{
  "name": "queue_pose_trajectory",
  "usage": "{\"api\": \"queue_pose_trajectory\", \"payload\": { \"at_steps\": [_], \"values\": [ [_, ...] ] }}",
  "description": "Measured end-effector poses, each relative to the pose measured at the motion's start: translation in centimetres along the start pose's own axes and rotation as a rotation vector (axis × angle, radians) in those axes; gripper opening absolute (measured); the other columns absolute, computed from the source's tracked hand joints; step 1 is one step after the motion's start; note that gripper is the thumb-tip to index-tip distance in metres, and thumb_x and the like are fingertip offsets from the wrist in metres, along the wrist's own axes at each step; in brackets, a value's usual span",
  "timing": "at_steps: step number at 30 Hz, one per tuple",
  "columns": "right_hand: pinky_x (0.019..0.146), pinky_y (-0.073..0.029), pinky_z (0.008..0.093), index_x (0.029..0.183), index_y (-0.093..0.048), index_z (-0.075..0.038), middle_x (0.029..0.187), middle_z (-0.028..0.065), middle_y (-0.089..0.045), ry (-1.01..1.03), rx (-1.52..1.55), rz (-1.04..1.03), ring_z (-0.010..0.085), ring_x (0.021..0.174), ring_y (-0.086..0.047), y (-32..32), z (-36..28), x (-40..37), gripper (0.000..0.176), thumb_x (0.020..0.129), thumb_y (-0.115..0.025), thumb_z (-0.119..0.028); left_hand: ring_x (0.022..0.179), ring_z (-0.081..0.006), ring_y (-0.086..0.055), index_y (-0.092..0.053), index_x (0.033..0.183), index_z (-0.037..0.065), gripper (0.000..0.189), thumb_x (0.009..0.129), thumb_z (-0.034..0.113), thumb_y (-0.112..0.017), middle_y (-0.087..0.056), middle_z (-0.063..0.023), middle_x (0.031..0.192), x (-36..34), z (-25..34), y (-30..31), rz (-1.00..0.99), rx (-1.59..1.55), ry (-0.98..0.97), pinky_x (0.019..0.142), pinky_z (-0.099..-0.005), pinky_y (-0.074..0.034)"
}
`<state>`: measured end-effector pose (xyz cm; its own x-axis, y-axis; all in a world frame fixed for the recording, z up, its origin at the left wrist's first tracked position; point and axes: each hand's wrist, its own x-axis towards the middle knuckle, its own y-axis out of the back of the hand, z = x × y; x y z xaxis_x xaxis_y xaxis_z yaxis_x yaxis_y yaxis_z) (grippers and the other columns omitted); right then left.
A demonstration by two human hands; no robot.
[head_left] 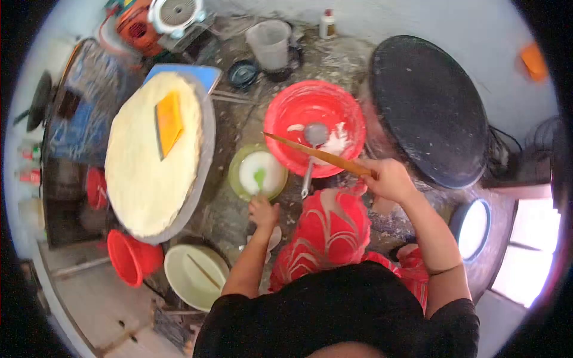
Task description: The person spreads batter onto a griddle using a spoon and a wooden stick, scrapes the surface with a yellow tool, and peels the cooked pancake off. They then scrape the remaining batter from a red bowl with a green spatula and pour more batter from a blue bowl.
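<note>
From where I stand, the right hand [388,179] has its fingers wrapped round the butt of a long, thin wooden blade [316,154], which slants away to the left and rises to its tip, crossing above the near half of the red basin [287,102]. That basin lies ahead and to the left of those fingers, so the right hand is the nearer one to it. Inside are smears of white batter [339,142] and a metal ladle [316,132], its handle running out over the near rim. The left hand [263,211] is at the near edge of a greenish bowl [234,174], its fingertips by the end of a green spoon [259,177] that points away from it into white liquid [248,164]; I can't tell whether they're closed on it. Farther left, a pale tub [173,275] holds a thin stick [203,270].
</note>
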<state>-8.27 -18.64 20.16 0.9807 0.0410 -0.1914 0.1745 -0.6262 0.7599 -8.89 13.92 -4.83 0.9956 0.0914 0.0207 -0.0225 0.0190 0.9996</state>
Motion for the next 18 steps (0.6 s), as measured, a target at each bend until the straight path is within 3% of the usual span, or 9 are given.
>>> {"api": "queue_pose_trajectory", "payload": {
  "at_steps": [2, 3, 5, 9, 11, 14, 16, 18],
  "values": [
    [0.064, -0.048, 0.0407, 0.103, -0.060, -0.019, 0.075, 0.0124, -0.061, 0.056, -0.291, -0.114, 0.0296, 0.074, -0.060, -0.2, -2.0, 2.2, 0.034, 0.069, -0.055, -0.017, 0.096, -0.0422, -0.048, -0.053, 0.101, 0.000, 0.038, 0.071, 0.024, -0.060, -0.052, -0.0213, 0.100, -0.1, -2.5, -7.9, -0.015, -0.306, 0.020, 0.083, -0.0443, -0.040],
    [0.062, -0.047, 0.0399, 0.097, -0.062, -0.018, 0.075, 0.0113, -0.061, 0.087, -0.378, -0.164, 0.0292, 0.071, -0.060, -0.5, -3.0, 3.4, 0.027, 0.071, -0.054, -0.021, 0.096, -0.0422, -0.048, -0.053, 0.101, 0.000, 0.038, 0.071, 0.024, -0.060, -0.052, -0.0213, 0.100, 0.2, -2.5, -6.9, -0.015, -0.300, 0.044, 0.083, -0.0443, -0.040],
    [0.063, -0.047, 0.0401, 0.095, -0.063, -0.018, 0.076, 0.0112, -0.062, 0.108, -0.439, -0.235, 0.0289, 0.072, -0.060, -2.3, -4.1, 5.6, 0.026, 0.071, -0.055, -0.021, 0.089, -0.0403, -0.052, -0.054, 0.095, -0.002, 0.029, 0.074, 0.019, -0.055, -0.055, -0.0245, 0.088, 1.5, -1.6, -3.2, -0.341, -0.407, 0.143, 0.078, -0.0431, -0.043],
    [0.068, -0.048, 0.0410, 0.091, -0.063, -0.014, 0.084, 0.0129, -0.061, 0.041, -0.467, -0.381, 0.0280, 0.080, -0.060, -8.7, -1.5, 9.5, 0.025, 0.068, -0.056, -0.019, 0.074, -0.0388, -0.055, -0.055, 0.087, -0.004, 0.020, 0.078, 0.014, -0.049, -0.056, -0.0242, 0.075, 0.7, -2.2, -1.0, -0.447, -0.761, 0.414, 0.069, -0.0407, -0.045],
    [0.069, -0.048, 0.0410, 0.091, -0.063, -0.014, 0.087, 0.0117, -0.061, 0.021, -0.357, -0.390, 0.0283, 0.080, -0.060, -10.4, -1.0, 10.0, 0.024, 0.069, -0.056, -0.020, 0.060, -0.0338, -0.055, -0.054, 0.080, -0.003, 0.018, 0.083, 0.012, -0.045, -0.055, -0.0190, 0.064, -1.4, -1.3, 2.4, -0.268, -0.949, 0.187, 0.058, -0.0403, -0.043],
    [0.071, -0.048, 0.0410, 0.093, -0.063, -0.017, 0.090, 0.0101, -0.062, -0.003, -0.251, -0.395, 0.0287, 0.081, -0.060, -12.2, 0.6, 10.0, 0.025, 0.070, -0.056, -0.023, 0.055, -0.0275, -0.053, -0.053, 0.077, -0.002, 0.021, 0.085, 0.016, -0.044, -0.052, -0.0165, 0.060, -2.0, 0.5, 6.4, -0.221, -0.996, 0.089, 0.053, -0.0383, -0.040],
    [0.071, -0.047, 0.0408, 0.094, -0.063, -0.018, 0.089, 0.0097, -0.062, -0.005, -0.258, -0.385, 0.0287, 0.081, -0.060, -12.0, 1.0, 9.3, 0.026, 0.070, -0.056, -0.024, 0.054, -0.0224, -0.053, -0.053, 0.077, -0.002, 0.022, 0.086, 0.016, -0.043, -0.050, -0.0155, 0.058, -1.0, -0.2, 4.2, -0.302, -0.928, 0.173, 0.052, -0.0370, -0.040],
    [0.072, -0.047, 0.0404, 0.097, -0.063, -0.020, 0.089, 0.0104, -0.062, -0.028, -0.193, -0.350, 0.0286, 0.082, -0.059, -9.4, 0.2, 8.1, 0.028, 0.071, -0.055, -0.027, 0.051, -0.0268, -0.053, -0.055, 0.077, 0.000, 0.021, 0.085, 0.016, -0.044, -0.050, -0.0150, 0.054, 0.3, -2.4, -2.9, -0.340, -1.071, 0.501, 0.053, -0.0371, -0.043]
  ]
}}
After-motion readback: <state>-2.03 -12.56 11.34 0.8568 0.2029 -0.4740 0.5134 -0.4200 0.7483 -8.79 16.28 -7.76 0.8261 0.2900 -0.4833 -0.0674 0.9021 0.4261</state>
